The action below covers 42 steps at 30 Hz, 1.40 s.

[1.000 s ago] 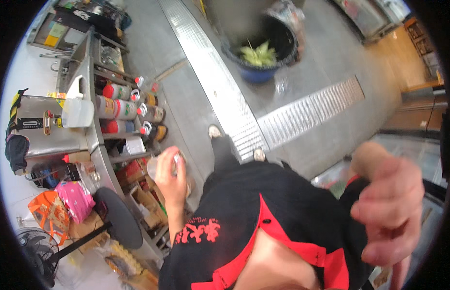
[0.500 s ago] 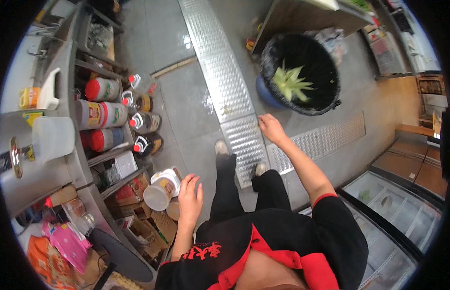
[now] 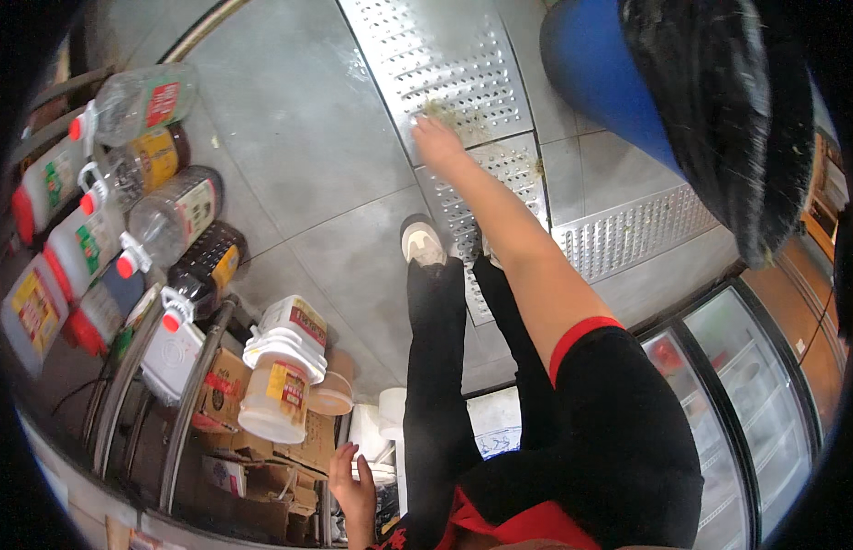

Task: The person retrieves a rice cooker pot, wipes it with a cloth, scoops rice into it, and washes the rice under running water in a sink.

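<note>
My right hand (image 3: 437, 144) reaches down to the perforated metal drain cover (image 3: 495, 174) in the floor. Its fingers are bent together at the surface, beside a patch of greenish-brown scraps (image 3: 459, 116); whatever they hold is too small or hidden to make out. Low on the left, my left hand (image 3: 355, 488) hangs with fingers apart and nothing in it. Nearest to it are white tubs (image 3: 376, 431) and cardboard boxes. At the upper right stands a blue bin (image 3: 596, 78) with a black liner bag (image 3: 720, 119) over its rim; its inside is hidden.
Large bottles with red caps (image 3: 174, 215) stand along the left by a metal rack (image 3: 193, 394). A clear plastic tub (image 3: 275, 399) and white lids sit beside it. A glass-topped chest (image 3: 752, 367) is at the lower right. My shoe (image 3: 422, 243) rests on grey tiles.
I have bent lower, and the bin now looms larger at the upper right. My right hand has gone down to the drain cover. My left hand remains low, by the tubs and boxes.
</note>
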Tool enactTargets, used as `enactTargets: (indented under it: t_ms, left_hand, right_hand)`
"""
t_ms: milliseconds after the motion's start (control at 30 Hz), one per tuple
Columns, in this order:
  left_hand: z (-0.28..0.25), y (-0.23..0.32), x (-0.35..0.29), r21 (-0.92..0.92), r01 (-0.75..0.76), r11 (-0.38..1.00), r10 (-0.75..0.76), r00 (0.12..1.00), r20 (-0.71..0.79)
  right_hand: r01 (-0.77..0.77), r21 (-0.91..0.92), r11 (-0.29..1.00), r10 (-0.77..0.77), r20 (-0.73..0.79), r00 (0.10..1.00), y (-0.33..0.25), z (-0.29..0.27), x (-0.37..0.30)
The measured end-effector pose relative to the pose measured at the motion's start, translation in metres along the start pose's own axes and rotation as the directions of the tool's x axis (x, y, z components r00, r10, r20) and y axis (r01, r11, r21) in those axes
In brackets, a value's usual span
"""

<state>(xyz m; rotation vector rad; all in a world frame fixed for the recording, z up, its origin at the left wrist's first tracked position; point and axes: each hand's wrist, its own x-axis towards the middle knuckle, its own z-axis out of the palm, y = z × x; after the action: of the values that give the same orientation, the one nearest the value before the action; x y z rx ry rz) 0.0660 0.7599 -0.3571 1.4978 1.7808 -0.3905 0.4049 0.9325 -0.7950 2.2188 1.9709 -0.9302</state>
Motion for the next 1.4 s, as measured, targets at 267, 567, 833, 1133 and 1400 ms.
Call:
enactTargets:
  t_ms: [267,567,833,1133,1400]
  left_hand:
    - [0.025,0.019,0.034,0.037,0.075,0.997,-0.078,0.992,0.104]
    - [0.025,0.034,0.05,0.001,0.109,0.994,-0.108,0.983,0.15]
    - [0.029,0.055,0.06,0.067,0.011,0.998,-0.022,0.987,0.161]
    - [-0.032,0.104,-0.012,-0.056,-0.199,0.978,0.202,0.978,0.054]
    - [-0.146,0.163,-0.1,-0.074,-0.507,0.859,0.487,0.853,-0.189]
  right_hand:
    - [0.093,-0.282,0.955,-0.106,-0.03,0.994,0.086,0.044,-0.035]
    - [-0.096,-0.463,0.881,0.154,0.091,0.984,0.181,0.091,-0.167]
    - [-0.206,-0.17,0.964,0.222,0.082,0.972,0.205,0.087,-0.161]
    - [-0.387,0.854,0.348,0.537,0.157,0.829,0.039,-0.183,-0.276]
    - [0.043,0.411,0.911,0.412,-0.91,-0.05,0.019,-0.554,-0.385]
